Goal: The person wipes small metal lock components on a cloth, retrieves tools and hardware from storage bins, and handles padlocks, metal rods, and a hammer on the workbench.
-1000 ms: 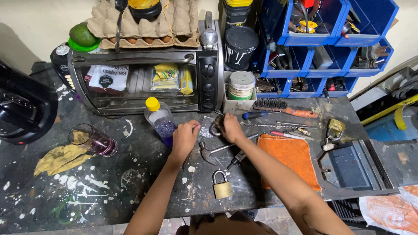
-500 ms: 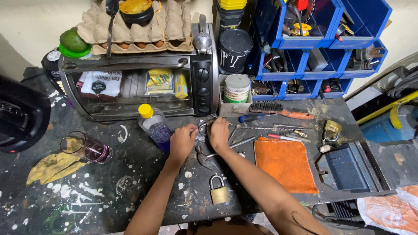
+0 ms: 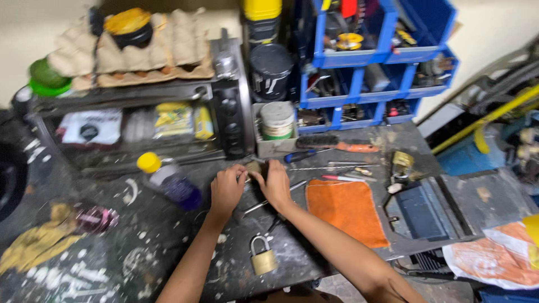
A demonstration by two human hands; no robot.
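Two hands, left (image 3: pixel 226 188) and right (image 3: pixel 277 182), now closer | grips clenched on small metal piece (image 3: pixel 254 168) | padlock (image 3: pixel 262 256) unmoved

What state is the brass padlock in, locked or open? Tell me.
Shut, it seems: the brass padlock lies flat on the workbench with both shackle legs meeting the body. Whether it is actually locked cannot be told.

Colours on my paint-flecked bench
I see an orange cloth (image 3: pixel 345 209), brass padlock (image 3: pixel 263 259), yellow-capped bottle (image 3: pixel 168 180), blue bins (image 3: pixel 359 95).
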